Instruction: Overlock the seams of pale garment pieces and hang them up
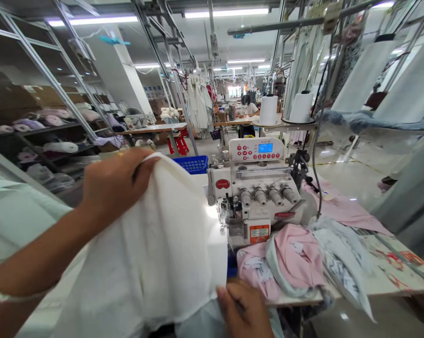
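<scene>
A large piece of white fabric [170, 234] hangs between my two hands, in front and to the left of a serger sewing machine [240, 197]. My left hand [117, 185] is raised and pinches the fabric's upper edge between thumb and fingers. Lower down, close to the table's front, my right hand [243, 307] grips the fabric's lower right edge. The cloth's right edge lies by the machine's lit needle area [215, 213]; whether it is under the presser foot I cannot tell.
Pink and grey-white cloth pieces [292, 258] lie on the table right of the machine. Behind the machine stands a blue basket [191, 164]. White thread cones [268, 111] rise at the back. Pale fabric [18, 211] hangs at far left.
</scene>
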`<state>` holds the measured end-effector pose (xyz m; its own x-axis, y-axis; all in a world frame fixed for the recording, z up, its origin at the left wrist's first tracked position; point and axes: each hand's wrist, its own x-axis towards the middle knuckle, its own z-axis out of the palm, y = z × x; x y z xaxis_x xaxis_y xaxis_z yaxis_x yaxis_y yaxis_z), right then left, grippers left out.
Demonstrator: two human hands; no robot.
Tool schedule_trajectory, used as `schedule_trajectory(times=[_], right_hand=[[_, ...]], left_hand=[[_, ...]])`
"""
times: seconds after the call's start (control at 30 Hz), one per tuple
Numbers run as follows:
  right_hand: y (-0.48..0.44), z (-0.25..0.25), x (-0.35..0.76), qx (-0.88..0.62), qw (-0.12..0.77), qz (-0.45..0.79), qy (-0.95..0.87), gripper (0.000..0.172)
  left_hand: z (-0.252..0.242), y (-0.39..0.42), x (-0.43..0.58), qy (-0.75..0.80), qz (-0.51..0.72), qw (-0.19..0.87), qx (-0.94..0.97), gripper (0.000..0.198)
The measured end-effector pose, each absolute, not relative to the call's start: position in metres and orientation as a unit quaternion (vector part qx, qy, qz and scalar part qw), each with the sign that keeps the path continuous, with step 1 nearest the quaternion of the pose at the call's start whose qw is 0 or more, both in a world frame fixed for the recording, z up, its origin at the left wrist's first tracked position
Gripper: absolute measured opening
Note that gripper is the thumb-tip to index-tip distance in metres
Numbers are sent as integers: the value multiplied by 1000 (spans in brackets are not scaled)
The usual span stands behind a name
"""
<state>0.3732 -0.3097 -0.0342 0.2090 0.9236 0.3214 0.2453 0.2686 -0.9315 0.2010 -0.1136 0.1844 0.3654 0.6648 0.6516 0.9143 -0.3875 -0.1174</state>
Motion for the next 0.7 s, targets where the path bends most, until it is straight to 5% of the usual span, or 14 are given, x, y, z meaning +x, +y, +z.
schedule_trajectory(times=[0.17,0.27,0.4,0.57,0.7], right_hand=[[-281,-2,386,-545,574,362,-492,47],[-273,6,388,-540,585,371,-478,46],[-279,1,381,-538,598,386,-453,46],[-293,-11,376,-486,622,448,-420,29],[-303,-15,383,-543,542,339,-545,36]], left_hand=[[224,-91,232,-437,-225,269,-828,77],[218,-87,231,-414,-197,240,-856,71],[156,-113,196,-413,-118,159,-889,49],[45,-180,130,-523,-21,23,-852,58],[52,-162,105,-622,-112,-55,-773,25]])
